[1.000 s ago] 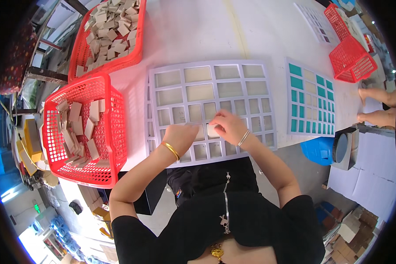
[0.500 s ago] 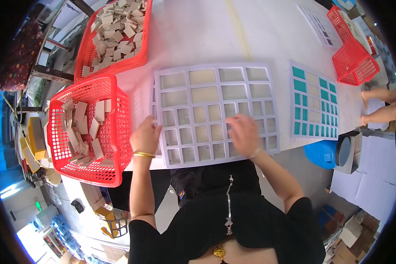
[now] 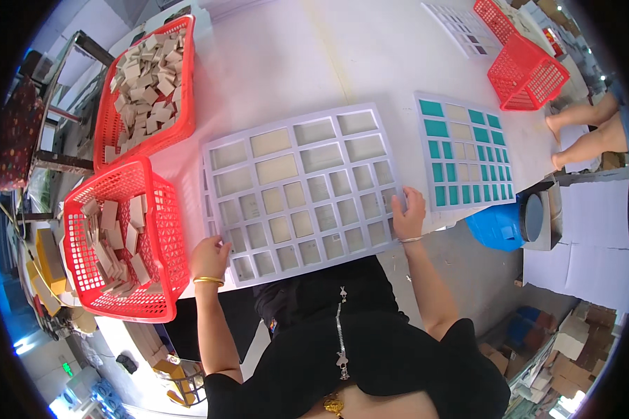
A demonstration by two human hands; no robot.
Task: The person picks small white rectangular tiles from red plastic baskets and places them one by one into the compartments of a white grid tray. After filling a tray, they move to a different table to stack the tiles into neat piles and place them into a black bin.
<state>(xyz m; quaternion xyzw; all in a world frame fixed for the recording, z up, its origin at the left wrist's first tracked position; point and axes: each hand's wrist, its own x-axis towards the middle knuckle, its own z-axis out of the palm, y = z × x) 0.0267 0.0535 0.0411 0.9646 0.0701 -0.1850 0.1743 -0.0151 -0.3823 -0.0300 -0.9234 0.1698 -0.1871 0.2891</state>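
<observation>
A pale lilac grid tray (image 3: 292, 143) lies slightly turned on the table in front of me, its near edge by the table's edge. A few of its cells hold cream tiles (image 3: 276, 170); the others show a greyish bottom. The edge of another tray peeks out beneath its left side. My left hand (image 3: 210, 260) grips the near left edge, thumb on top. At the right edge, my right hand (image 3: 409, 215) grips the rim, its thumb on top and other fingers outside. Both hands are closed on the same tray.
To the left stand two red plastic baskets, the nearer (image 3: 164, 230) with some tiles and the farther (image 3: 189, 77) heaped with them. A tray with teal and cream cells (image 3: 449, 155) lies at right. Beyond are another red basket (image 3: 528, 73) and a person's arms (image 3: 583, 133).
My right hand has gone from over the tray's cells to its right edge and taken hold. My left hand now grips nearer the front corner. The tray has turned slightly counterclockwise.
</observation>
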